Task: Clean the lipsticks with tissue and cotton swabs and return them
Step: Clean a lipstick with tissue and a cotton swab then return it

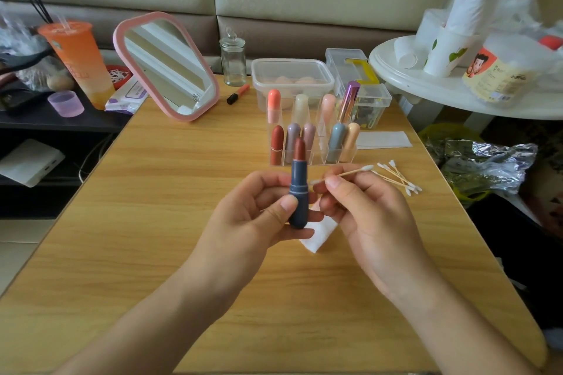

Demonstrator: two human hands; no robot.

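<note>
Beyond upright lipstick [298,181], organizer [320,143], mirror [166,65]

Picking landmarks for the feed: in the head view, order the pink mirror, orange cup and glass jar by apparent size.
Largest to smallest:
pink mirror
orange cup
glass jar
Clear gaps; no ties.

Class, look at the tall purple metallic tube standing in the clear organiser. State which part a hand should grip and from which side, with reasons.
Pinch the upper half of the purple tube from above. It leans slightly and rises above the shorter lipsticks beside it, while its base sits down in the clear organiser, so only the top is free.
</note>
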